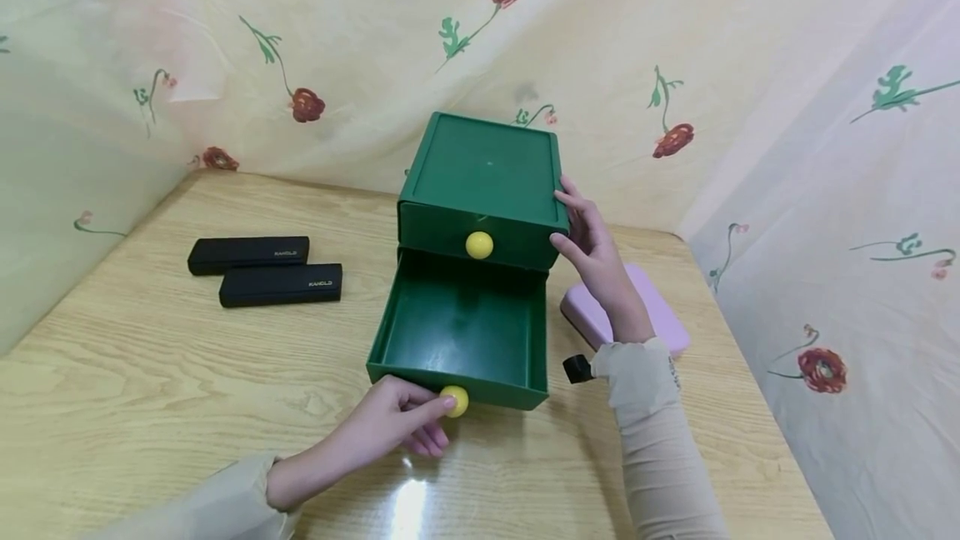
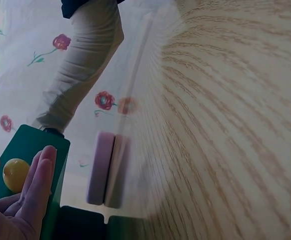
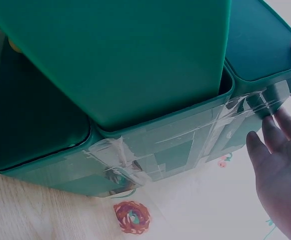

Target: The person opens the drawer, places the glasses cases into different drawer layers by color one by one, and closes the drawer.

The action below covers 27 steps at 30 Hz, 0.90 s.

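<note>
A green drawer unit (image 1: 491, 173) with round yellow knobs stands on the table, its tiers taped together along the side in the right wrist view. The middle drawer (image 1: 457, 323) is pulled out toward me, below the top drawer (image 1: 420, 223), which is pushed in. My left hand (image 1: 390, 419) is at the pulled-out drawer's yellow knob (image 1: 456, 401), thumb on one side and fingers on the other. Those fingers (image 2: 38, 190) run alongside the knob in the left wrist view. My right hand (image 1: 600, 261) rests against the unit's upper right side, fingers spread at the top edge.
Two black oblong cases (image 1: 281, 286) with lettering lie on the wooden table (image 1: 150, 407) at the left. A lilac case (image 1: 652, 307) lies right of the unit, partly behind my right arm. Flowered cloth (image 1: 360, 40) hangs behind and at both sides.
</note>
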Each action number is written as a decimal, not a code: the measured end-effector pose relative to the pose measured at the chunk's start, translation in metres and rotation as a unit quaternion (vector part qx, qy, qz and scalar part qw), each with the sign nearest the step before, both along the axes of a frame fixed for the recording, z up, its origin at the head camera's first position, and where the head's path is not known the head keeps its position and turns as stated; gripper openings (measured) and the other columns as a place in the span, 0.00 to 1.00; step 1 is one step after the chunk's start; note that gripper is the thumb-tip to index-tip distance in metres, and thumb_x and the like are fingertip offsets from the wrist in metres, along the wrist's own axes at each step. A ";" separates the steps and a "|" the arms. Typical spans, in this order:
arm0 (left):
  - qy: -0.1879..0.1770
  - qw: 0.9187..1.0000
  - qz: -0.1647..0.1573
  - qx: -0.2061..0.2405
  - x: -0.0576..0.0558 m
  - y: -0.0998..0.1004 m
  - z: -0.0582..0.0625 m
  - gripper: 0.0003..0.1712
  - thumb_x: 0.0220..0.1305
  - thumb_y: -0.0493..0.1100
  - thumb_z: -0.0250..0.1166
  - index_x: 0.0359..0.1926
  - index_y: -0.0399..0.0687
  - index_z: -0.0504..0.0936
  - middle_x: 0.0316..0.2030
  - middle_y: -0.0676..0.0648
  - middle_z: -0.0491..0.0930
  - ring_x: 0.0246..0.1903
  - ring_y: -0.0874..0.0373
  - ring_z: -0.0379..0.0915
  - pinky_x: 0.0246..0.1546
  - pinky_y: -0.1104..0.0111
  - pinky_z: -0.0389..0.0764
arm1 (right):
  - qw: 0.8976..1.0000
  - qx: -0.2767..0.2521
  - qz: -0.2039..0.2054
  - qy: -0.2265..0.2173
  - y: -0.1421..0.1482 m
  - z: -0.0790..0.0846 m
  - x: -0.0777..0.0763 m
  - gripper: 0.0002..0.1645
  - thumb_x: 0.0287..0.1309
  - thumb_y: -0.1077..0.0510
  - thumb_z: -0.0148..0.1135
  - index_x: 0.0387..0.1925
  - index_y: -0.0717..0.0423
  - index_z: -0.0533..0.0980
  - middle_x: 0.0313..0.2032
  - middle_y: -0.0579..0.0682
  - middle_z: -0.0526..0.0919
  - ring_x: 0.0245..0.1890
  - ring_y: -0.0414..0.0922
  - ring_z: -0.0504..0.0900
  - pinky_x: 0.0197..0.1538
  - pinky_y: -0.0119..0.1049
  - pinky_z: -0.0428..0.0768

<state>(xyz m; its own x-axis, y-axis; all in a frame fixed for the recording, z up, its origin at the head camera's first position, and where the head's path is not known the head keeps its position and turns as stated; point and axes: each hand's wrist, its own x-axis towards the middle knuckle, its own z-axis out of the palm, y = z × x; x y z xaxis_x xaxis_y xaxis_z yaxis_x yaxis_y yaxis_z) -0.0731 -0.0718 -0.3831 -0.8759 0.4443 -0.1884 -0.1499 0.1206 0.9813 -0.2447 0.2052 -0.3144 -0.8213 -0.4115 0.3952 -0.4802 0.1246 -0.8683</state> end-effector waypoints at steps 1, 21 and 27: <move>-0.002 1.000 -0.001 -0.001 0.000 -0.002 0.000 0.26 0.68 0.52 0.61 0.45 0.27 0.82 0.27 0.37 0.86 0.26 0.54 0.85 0.32 0.57 0.86 | 1.000 0.000 0.001 0.000 0.000 0.000 0.000 0.30 0.70 0.64 0.49 0.71 0.52 0.57 0.77 0.39 0.46 0.78 0.42 0.43 0.76 0.54 0.48; 0.014 1.000 0.027 0.001 0.003 -0.056 0.016 0.30 0.71 0.51 0.56 0.51 0.21 0.76 0.29 0.36 0.85 0.28 0.53 0.85 0.33 0.61 0.86 | 1.000 0.000 -0.001 -0.003 -0.001 0.000 0.001 0.30 0.70 0.64 0.48 0.71 0.53 0.57 0.77 0.40 0.45 0.78 0.43 0.43 0.76 0.55 0.47; 0.024 0.999 0.045 -0.016 0.002 -0.070 0.023 0.31 0.73 0.51 0.52 0.50 0.19 0.76 0.30 0.36 0.86 0.29 0.53 0.86 0.35 0.59 0.86 | 1.000 0.000 -0.002 -0.003 -0.001 0.001 0.002 0.30 0.70 0.64 0.48 0.71 0.52 0.56 0.77 0.41 0.45 0.78 0.43 0.42 0.76 0.55 0.47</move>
<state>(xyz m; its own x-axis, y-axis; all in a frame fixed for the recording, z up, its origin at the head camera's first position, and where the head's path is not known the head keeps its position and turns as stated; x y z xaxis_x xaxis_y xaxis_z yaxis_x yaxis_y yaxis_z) -0.0706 -0.1423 -0.3603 -0.9202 0.3580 -0.1582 -0.1149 0.1395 0.9835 -0.2426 0.2038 -0.3129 -0.8255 -0.4087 0.3892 -0.4738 0.1270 -0.8715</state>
